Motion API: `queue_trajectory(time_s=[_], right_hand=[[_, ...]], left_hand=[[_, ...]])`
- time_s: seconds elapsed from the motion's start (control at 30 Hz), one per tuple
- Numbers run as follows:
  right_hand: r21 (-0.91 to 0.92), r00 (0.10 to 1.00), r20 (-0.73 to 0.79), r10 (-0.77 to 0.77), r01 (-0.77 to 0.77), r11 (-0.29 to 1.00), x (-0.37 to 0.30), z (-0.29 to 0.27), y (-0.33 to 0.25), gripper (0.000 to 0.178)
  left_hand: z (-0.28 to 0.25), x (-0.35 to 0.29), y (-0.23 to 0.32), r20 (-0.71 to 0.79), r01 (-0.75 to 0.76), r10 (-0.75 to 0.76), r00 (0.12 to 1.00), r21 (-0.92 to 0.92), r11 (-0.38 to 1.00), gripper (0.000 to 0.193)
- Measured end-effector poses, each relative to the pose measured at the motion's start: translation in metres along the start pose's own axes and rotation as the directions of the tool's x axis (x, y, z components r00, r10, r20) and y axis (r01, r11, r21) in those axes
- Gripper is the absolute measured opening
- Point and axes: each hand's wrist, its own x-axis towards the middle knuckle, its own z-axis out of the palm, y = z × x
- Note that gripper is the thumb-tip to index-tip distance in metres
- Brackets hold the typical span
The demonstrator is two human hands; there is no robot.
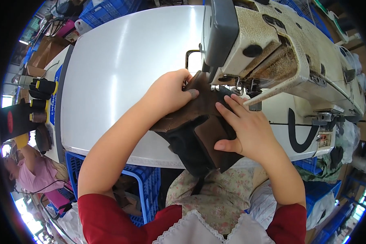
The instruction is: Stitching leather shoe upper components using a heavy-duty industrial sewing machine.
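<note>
A dark brown, leather-like piece with black fabric (187, 144) sewn into it lies at the near edge of a white table, partly overhanging it. Its far edge sits under the needle area of a sewing machine (268, 53). My left hand (171, 91) pinches the piece's far left edge between thumb and curled fingers, some of which are hidden beneath it. With fingers spread and thumb apart, my right hand (248, 128) rests flat on the piece's right side, close to the presser foot. The needle itself cannot be made out.
The white tabletop (97, 85) stretches to the left. Blue crates (150, 187) stand below its near edge, and another blue crate (105, 14) is beyond it. At the far left, a person in pink (40, 173) sits by another machine with dark thread spools (40, 87).
</note>
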Motion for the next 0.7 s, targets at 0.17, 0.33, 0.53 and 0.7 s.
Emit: queue_trajectory(time_s=[0.17, 0.33, 0.53, 0.7], right_hand=[[-0.042, 1.000, -0.017, 0.006, -0.007, 0.999, 0.002, 0.003, -0.002, 0.094], [-0.023, 0.988, 0.110, 0.113, -0.111, 0.994, 0.005, -0.002, -0.007, 0.093], [-0.031, 0.970, 0.167, 0.177, -0.175, 0.984, 0.009, 0.000, -0.009, 0.091], [-0.022, 0.992, -0.022, 0.126, -0.126, 0.992, 0.011, 0.010, -0.010, 0.091]], left_hand=[[-0.003, 0.006, -0.003, 0.004, -0.027, 0.027, 1.000, -0.022, 0.999, 0.030], [-0.008, 0.014, -0.004, 0.035, -0.109, 0.108, 0.994, 0.056, 0.992, 0.029], [-0.017, 0.020, -0.002, 0.072, -0.150, 0.144, 0.987, 0.100, 0.984, 0.027], [-0.017, 0.035, -0.011, 0.074, -0.219, 0.212, 0.974, 0.097, 0.971, 0.028]])
